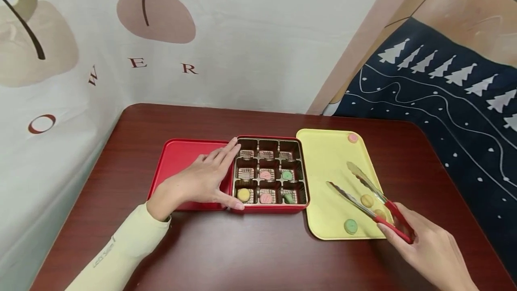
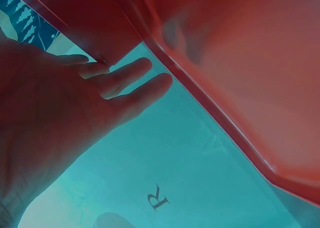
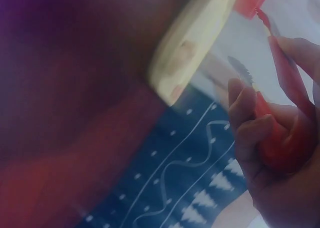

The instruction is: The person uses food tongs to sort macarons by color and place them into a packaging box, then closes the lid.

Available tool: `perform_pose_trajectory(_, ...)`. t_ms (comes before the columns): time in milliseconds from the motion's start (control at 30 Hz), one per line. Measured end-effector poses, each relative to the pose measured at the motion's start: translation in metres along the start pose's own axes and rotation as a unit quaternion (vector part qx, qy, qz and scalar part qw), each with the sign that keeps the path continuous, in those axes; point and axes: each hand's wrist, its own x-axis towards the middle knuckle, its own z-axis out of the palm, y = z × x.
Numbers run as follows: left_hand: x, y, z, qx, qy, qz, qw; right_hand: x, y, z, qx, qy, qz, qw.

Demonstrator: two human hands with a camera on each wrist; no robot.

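A red box (image 1: 266,209) with a dark divided insert stands mid-table; my left hand (image 1: 203,178) rests at its left side, fingers extended along the edge and thumb at the front corner. Round sweets sit in its front and middle rows: a yellow one (image 1: 243,195), two pink and two green, the front green (image 1: 288,198) tilted. My right hand (image 1: 434,246) grips tongs (image 1: 355,200) by their red handles, arms spread with nothing between the tips, over the yellow tray (image 1: 327,156). The right wrist view also shows fingers wrapped around the handles (image 3: 282,145).
On the tray lie a pink sweet (image 1: 353,138) at the back, a green sweet (image 1: 350,226) in front and two yellow ones, the nearer partly behind the tongs. A flat red lid (image 1: 183,154) lies left of the box, under my left forearm. Curtains hang behind the brown table (image 1: 226,246).
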Motion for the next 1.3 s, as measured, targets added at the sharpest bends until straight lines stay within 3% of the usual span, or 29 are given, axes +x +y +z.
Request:
perform_pose_trajectory(233,-0.006,-0.004,-0.002,0.006,0.002,0.001,1.0000,-0.021,0.005,-0.006,-0.034,-0.075,0.099,0.992)
perform_pose_trajectory(400,-0.004,-0.003,-0.002,0.005,-0.003,0.000,1.0000,-0.030,0.007,-0.011,-0.052,-0.108,0.138,0.983)
perform_pose_trajectory(867,-0.002,-0.001,-0.002,0.001,-0.006,-0.001,1.0000,-0.044,0.016,-0.014,-0.063,-0.077,0.128,0.987)
perform_pose_trajectory(1167,-0.001,-0.001,0.000,-0.004,-0.012,-0.005,0.9999,-0.044,0.010,-0.019,-0.097,-0.111,0.152,0.977)
perform_pose_trajectory(1300,0.001,-0.001,0.000,-0.006,-0.014,-0.005,0.9999,-0.044,0.009,-0.021,-0.093,-0.102,0.145,0.980)
